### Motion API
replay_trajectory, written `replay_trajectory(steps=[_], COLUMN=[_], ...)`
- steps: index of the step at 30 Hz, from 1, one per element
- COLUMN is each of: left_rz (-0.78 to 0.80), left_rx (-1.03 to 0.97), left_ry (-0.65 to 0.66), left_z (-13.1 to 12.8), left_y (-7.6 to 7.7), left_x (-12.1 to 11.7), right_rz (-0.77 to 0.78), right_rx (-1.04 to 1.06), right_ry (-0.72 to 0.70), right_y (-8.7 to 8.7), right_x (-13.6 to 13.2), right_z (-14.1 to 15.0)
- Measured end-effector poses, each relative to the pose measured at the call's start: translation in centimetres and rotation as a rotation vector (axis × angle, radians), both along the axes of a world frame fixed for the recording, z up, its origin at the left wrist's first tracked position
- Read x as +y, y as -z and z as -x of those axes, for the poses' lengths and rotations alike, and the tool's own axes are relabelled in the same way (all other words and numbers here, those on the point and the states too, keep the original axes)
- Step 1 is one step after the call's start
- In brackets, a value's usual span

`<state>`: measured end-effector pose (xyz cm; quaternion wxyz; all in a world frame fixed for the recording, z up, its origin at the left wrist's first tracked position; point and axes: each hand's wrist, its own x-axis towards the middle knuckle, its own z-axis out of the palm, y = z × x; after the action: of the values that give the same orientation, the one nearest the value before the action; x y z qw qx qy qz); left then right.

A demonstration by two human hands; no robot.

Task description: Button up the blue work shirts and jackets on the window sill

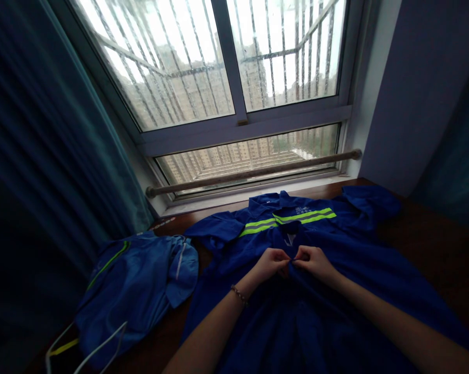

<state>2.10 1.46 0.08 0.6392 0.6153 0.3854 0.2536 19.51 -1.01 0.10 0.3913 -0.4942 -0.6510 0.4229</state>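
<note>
A blue work shirt (234, 257) with a yellow-green and grey reflective stripe lies spread on the brown wooden surface, collar toward the window. Over its middle, my left hand (273, 261) pinches the front edge of the cloth between thumb and fingers. My right hand (314, 262) pinches the same edge just beside it, the fingertips of both hands almost meeting. Below the stripe the shirt front gapes, and a small pale patch shows inside. Whether a button sits between the fingertips is too small to tell. A beaded bracelet (239, 295) circles my left wrist.
Another blue garment (141, 285) with a green stripe lies crumpled at the left, white cords (102, 340) near its lower edge. Behind the shirt stands a barred window with a horizontal rail (253, 172). A blue curtain (58, 124) hangs at the left, a wall (413, 98) at the right.
</note>
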Motion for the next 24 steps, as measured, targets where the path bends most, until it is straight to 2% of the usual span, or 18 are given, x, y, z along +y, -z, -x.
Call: replay_trajectory(steps=[5, 11, 14, 20, 24], left_rz=[0.056, 0.136, 0.155, 0.074, -0.045], left_rx=[-0.059, -0.177, -0.176, -0.076, -0.005], left_ry=[0.017, -0.028, -0.033, -0.021, -0.231], left_z=[0.0, 0.1, 0.0, -0.9, 0.6], left_y=[-0.5, -0.5, -1.2, -4.5, -7.8], left_x=[0.0, 0.0, -0.3, -1.5, -1.5], right_rz=[0.17, 0.112, 0.107, 0.211, 0.226], right_rx=[0.225, 0.315, 0.365, 0.65, 0.79], right_ry=[-0.021, 0.013, 0.01, -0.069, -0.064], right_y=[0.1, -0.6, -0.5, -0.7, -2.8], right_x=[0.4, 0.0, -0.1, -0.6, -0.2], right_z=[0.1, 0.2, 0.2, 0.6, -0.8])
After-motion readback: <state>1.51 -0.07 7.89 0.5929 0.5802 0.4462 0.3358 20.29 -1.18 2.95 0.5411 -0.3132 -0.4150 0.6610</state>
